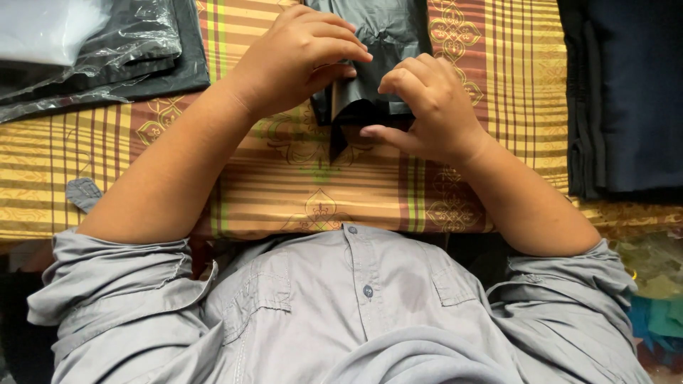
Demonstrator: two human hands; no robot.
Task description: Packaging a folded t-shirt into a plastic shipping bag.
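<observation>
Head cam looking straight down at the person's own arms and grey button shirt [356, 306], sleeves rolled up.

Starting far left: there's a stack of dark folded garments in clear plastic bags [92, 50] sitting in the top left corner, on a striped cloth [299, 192] in gold, maroon and a bit of green with ornate patterns, which covers the whole work surface. A small grey scrap of fabric [84, 193] lies near the left edge, just beside the left forearm.

Moving in, the left hand [295, 60] is curled with the fingers bunched together, pinching the upper left part of a dark grey-green garment [384, 32] that lies top centre on the striped cloth. The fingertips press right onto the fabric, so the grip is closed on it.

Just right of that, the right hand [430, 107] is also curled on the same garment, at its lower edge where the fabric comes to a darker folded point [348, 121]. Knuckles are bent, thumb sticks out low toward the left, and the fingers look clamped on the cloth. The two hands sit close together, nearly touching, with the garment between and under them.

Far right: a pile of dark navy folded cloth [626, 92] stacked along the edge, well apart from the hands. In the bottom right corner, some greenish and teal stuff [662, 299], too blurry to tell what.
</observation>
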